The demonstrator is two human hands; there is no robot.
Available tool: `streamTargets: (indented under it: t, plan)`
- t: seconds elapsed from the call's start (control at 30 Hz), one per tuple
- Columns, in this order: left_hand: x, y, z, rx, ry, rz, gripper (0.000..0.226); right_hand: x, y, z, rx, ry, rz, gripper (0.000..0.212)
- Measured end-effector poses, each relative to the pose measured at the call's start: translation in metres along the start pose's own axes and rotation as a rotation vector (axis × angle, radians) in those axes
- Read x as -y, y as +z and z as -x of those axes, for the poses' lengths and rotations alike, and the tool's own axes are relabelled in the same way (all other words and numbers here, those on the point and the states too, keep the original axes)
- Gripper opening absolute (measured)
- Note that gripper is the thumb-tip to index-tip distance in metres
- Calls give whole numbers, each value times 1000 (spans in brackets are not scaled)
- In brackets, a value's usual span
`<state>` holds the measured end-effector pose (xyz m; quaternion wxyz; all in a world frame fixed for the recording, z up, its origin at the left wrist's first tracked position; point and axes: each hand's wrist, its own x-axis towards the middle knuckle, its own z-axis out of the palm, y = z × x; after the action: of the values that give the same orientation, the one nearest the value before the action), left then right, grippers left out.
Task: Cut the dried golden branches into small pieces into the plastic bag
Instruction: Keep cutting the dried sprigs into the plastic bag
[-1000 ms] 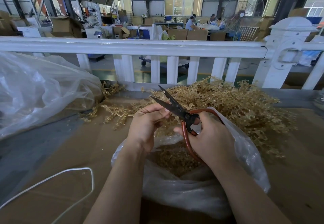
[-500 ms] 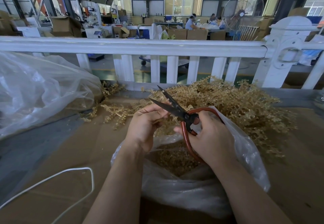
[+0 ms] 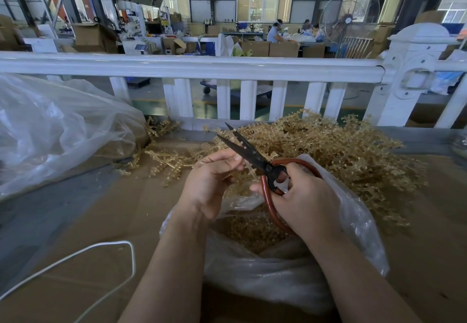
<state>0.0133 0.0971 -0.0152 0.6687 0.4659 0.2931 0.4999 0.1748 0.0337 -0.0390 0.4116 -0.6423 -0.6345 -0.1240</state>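
A heap of dried golden branches (image 3: 336,151) lies on the cardboard-covered table, behind an open clear plastic bag (image 3: 278,272) that holds small cut golden pieces (image 3: 250,231). My right hand (image 3: 303,201) grips the red handles of black-bladed scissors (image 3: 245,149), blades slightly apart and pointing up-left. My left hand (image 3: 209,181) pinches a short golden branch piece (image 3: 250,171) just under the blades, over the bag's mouth.
A large crumpled clear plastic sheet (image 3: 55,130) covers the table's left side. A white cord loop (image 3: 108,254) lies at the lower left. A white railing (image 3: 202,67) runs along the table's far edge, with a workshop, boxes and a standing fan beyond.
The scissor blades have closed a little. Both hands stay over the bag in nearly the same place.
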Motion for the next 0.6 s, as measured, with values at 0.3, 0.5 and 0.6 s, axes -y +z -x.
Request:
streamTargets:
  t: [0.3,0.5,0.6]
  plan:
    - [1,0,0,-12,6,-8,5,-2,2,-1,26,32,-18,56]
    - [6,0,-5,-189,0,3,36,-5,6,0,94,45,-14,60]
    - [6,-4,-7,-254,-22,77,26,-6,8,1,119,64,-13,53]
